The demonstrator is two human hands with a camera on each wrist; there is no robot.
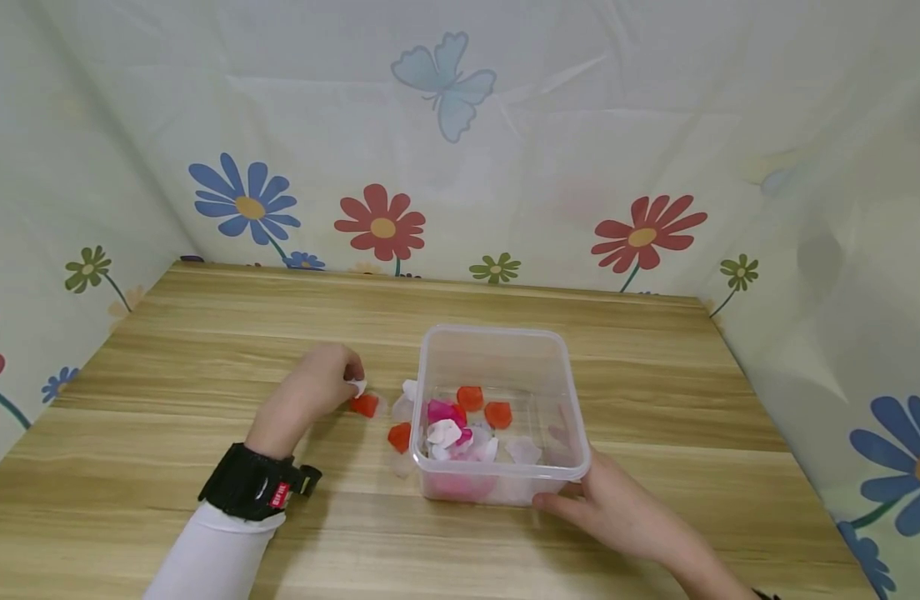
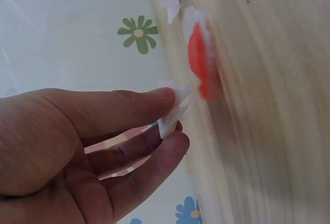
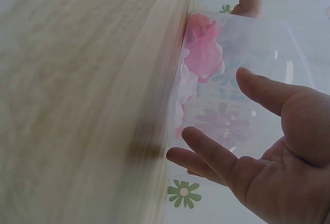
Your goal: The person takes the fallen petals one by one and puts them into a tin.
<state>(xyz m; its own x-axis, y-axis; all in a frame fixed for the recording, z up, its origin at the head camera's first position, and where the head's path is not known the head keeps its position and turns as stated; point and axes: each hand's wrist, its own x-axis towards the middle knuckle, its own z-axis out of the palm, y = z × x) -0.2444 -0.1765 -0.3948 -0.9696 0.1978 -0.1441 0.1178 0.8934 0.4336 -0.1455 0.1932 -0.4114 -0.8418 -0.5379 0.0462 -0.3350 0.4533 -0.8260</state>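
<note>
Between thumb and fingertips, my left hand (image 1: 321, 379) pinches a crumpled white paper scrap (image 2: 172, 110). It is just above a red-orange scrap (image 1: 365, 405) lying on the table. My right hand (image 1: 606, 508) is at the near right corner of a clear plastic container (image 1: 572, 392), its fingers fairly straight and spread beside the wall in the right wrist view. Inside the container, pink scraps (image 3: 203, 56), white scraps (image 1: 443, 432) and orange pieces (image 1: 470, 398) lie mostly toward the left side.
Close to the container's left wall are another orange scrap (image 1: 399, 437) and pale scraps (image 1: 403, 407) on the wooden table (image 1: 617, 350). A flower-printed curtain (image 1: 505, 183) rises behind the table and along both sides. A black strap (image 1: 250, 483) is around the left wrist.
</note>
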